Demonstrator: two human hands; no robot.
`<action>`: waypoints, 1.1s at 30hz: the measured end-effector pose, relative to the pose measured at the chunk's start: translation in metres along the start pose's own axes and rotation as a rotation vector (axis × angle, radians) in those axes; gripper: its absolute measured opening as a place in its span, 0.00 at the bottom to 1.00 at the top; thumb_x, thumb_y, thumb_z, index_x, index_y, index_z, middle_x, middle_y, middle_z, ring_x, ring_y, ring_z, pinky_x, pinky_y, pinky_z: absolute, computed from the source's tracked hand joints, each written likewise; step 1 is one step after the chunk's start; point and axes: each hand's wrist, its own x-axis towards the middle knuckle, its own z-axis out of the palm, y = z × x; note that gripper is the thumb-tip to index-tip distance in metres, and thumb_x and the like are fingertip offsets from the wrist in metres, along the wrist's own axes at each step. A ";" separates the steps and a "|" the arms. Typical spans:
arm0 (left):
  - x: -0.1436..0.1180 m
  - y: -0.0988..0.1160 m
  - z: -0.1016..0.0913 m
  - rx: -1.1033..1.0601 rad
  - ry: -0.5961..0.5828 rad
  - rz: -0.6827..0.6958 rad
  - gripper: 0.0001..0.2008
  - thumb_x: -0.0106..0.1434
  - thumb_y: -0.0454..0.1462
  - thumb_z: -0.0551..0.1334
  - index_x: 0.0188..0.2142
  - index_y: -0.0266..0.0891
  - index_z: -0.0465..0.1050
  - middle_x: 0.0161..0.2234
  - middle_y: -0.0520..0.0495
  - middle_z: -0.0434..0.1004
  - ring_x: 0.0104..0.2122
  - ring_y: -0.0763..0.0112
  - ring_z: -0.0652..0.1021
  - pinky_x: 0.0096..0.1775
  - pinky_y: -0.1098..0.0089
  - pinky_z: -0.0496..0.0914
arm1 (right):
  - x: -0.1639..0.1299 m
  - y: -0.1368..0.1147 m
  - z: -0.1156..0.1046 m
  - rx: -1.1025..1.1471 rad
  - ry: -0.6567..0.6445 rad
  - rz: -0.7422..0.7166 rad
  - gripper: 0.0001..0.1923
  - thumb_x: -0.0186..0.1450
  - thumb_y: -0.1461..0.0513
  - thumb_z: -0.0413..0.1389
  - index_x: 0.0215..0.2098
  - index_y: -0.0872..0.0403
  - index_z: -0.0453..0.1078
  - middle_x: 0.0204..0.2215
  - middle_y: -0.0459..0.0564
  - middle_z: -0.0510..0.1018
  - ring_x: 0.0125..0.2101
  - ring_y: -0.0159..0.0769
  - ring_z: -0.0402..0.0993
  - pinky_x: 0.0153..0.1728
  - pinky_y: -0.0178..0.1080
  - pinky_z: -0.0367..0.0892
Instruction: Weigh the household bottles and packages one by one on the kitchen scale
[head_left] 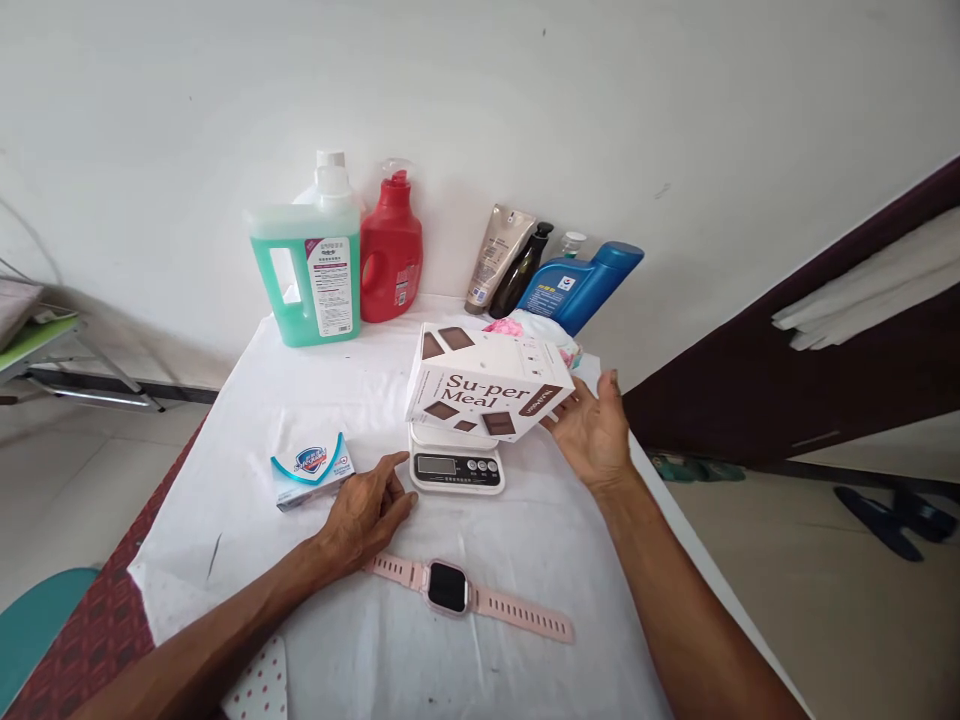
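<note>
The white Su-per Meal box (486,385) is sitting on the kitchen scale (459,472) mid-worktop (525,540), overhanging its platform. The right hand (595,440) is standing open at the box's right end, thumb well apart from the fingers; the box is hiding some fingertips, so I cannot tell whether they are bearing weight. The left hand (369,510) is lying just left of the scale, its fingers loosely bent, clamping nothing. Centring the box and taking both hands clear would probably be making for a steadier rest.
</note>
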 end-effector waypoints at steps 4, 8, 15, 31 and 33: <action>0.001 0.005 -0.002 0.004 -0.013 -0.021 0.23 0.72 0.41 0.57 0.64 0.37 0.65 0.29 0.53 0.78 0.26 0.72 0.75 0.29 0.71 0.66 | 0.000 0.038 0.008 0.026 0.218 -0.009 0.31 0.61 0.32 0.57 0.40 0.48 0.74 0.38 0.54 0.84 0.47 0.53 0.82 0.48 0.51 0.77; 0.002 0.008 -0.002 -0.006 -0.023 -0.053 0.23 0.73 0.42 0.57 0.64 0.37 0.65 0.29 0.53 0.76 0.24 0.73 0.74 0.28 0.72 0.66 | -0.005 0.045 0.013 -0.005 0.224 -0.082 0.25 0.65 0.38 0.59 0.38 0.49 0.74 0.35 0.51 0.85 0.41 0.49 0.82 0.46 0.49 0.77; 0.001 0.012 -0.001 0.037 0.002 -0.107 0.23 0.74 0.47 0.58 0.63 0.39 0.68 0.30 0.51 0.76 0.24 0.72 0.73 0.27 0.72 0.66 | -0.007 0.041 0.005 -0.100 0.202 -0.093 0.27 0.70 0.36 0.52 0.36 0.49 0.74 0.33 0.52 0.83 0.36 0.49 0.80 0.45 0.51 0.75; 0.029 0.067 -0.031 0.073 0.226 -0.233 0.33 0.68 0.55 0.65 0.67 0.47 0.64 0.44 0.46 0.79 0.31 0.68 0.77 0.31 0.66 0.75 | -0.005 0.031 0.005 -0.075 0.192 -0.094 0.32 0.70 0.32 0.46 0.32 0.49 0.69 0.28 0.52 0.80 0.34 0.45 0.78 0.42 0.45 0.75; 0.051 0.077 -0.046 0.168 0.310 -0.105 0.39 0.64 0.53 0.69 0.70 0.49 0.59 0.53 0.41 0.77 0.40 0.62 0.80 0.39 0.61 0.79 | -0.005 0.032 0.004 -0.084 0.191 -0.103 0.32 0.70 0.33 0.46 0.32 0.49 0.69 0.29 0.52 0.80 0.34 0.44 0.78 0.42 0.45 0.74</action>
